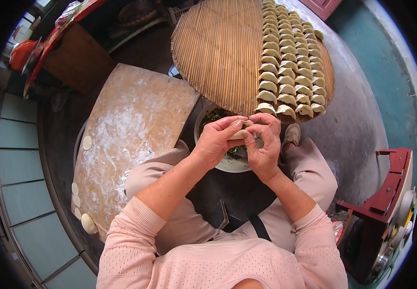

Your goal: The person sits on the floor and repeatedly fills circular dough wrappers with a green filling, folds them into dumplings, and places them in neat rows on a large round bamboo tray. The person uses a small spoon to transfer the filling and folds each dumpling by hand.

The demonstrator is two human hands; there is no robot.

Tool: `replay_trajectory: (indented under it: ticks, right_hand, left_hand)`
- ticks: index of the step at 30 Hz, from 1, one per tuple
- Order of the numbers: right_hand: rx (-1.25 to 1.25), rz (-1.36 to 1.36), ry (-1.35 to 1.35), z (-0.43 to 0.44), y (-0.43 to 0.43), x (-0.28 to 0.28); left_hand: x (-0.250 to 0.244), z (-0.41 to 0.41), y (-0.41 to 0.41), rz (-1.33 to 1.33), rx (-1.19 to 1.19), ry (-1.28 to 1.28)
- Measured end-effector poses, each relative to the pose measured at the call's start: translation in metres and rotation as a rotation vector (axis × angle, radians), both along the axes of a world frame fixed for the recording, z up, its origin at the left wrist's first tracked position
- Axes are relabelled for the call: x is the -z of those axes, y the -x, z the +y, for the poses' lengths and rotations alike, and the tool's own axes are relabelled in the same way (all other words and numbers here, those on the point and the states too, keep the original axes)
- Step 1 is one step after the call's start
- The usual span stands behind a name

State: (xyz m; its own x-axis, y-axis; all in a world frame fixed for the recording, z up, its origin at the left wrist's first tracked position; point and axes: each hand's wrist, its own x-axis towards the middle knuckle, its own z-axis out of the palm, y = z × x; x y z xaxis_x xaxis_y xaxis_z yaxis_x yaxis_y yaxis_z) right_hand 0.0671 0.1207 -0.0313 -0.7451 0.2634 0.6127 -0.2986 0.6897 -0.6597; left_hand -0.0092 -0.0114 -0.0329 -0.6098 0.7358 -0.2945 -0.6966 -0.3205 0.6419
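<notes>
Between my left hand (218, 140) and my right hand (265, 146), a partly folded dumpling (240, 134) is pinched by the fingertips of both, with some green filling showing at its top. Below my hands stands a white bowl (226, 166) of chopped green filling (212, 116), partly hidden by them. Just beyond, rows of folded dumplings (286, 79) lie on the right part of a round reed tray (219, 50). On the left, a floured wooden board (136, 108) carries a round wrapper (87, 142), several more wrappers (76, 200) and a lump of dough (88, 224) along its left edge.
My knees flank the bowl, the left one beside the board's edge. A dark red wooden stool or chair (385, 191) with dishes behind it stands at the right. Pale cabinets (20, 162) line the far left, and a red-edged table (74, 54) is at the upper left.
</notes>
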Motion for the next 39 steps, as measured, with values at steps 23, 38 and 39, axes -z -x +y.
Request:
replay_trajectory:
  ticks: [23, 38, 39]
  right_hand:
    - [-0.080, 0.044, 0.092, 0.000, -0.001, -0.013]
    - [-0.064, 0.030, 0.088, 0.015, -0.015, -0.030]
    - [-0.061, 0.024, 0.087, 0.015, -0.016, -0.030]
  left_hand:
    - [-0.011, -0.012, 0.000, 0.149, 0.121, -0.268]
    - [-0.021, -0.023, 0.006, 0.403, 0.179, 0.091]
    - [-0.022, -0.023, 0.006, 0.414, 0.172, 0.112]
